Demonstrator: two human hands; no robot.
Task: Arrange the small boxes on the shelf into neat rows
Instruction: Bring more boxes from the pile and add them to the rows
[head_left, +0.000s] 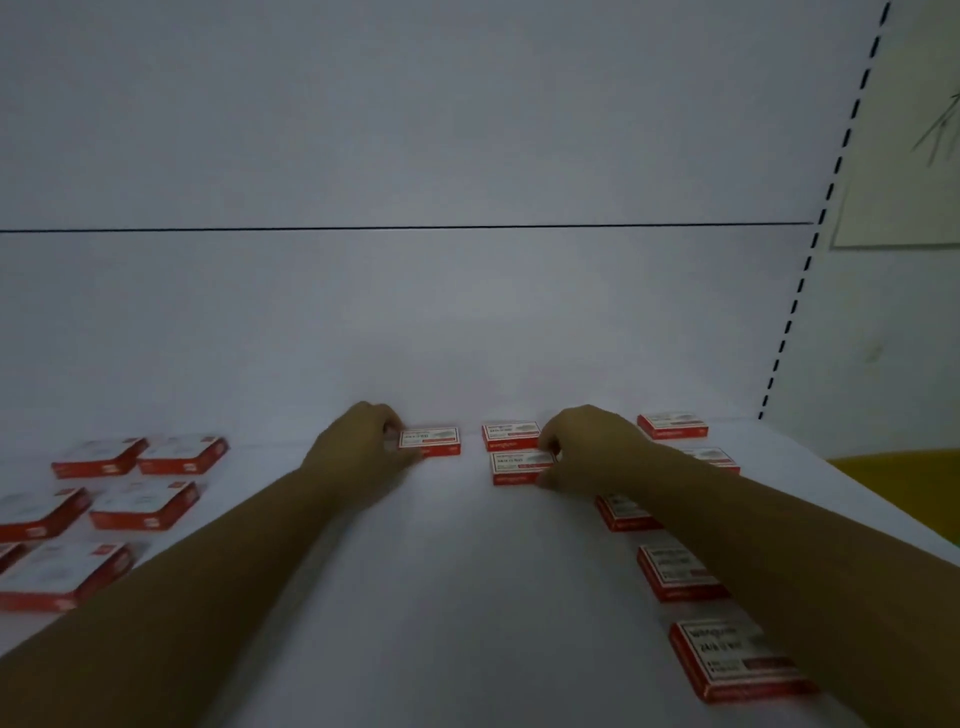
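Far back on the shelf, left hand pinches a lone box; right hand pinches a second box (both red-sided).

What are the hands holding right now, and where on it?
The left hand grips the lone box by its left end; the right hand grips the front box of a pair by its right end.

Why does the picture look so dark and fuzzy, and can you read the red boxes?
In the head view the light is dim, so the white shelf looks grey; the left hand and right hand are soft and blurry; the nearest box has the sharpest print, yet hard to read.
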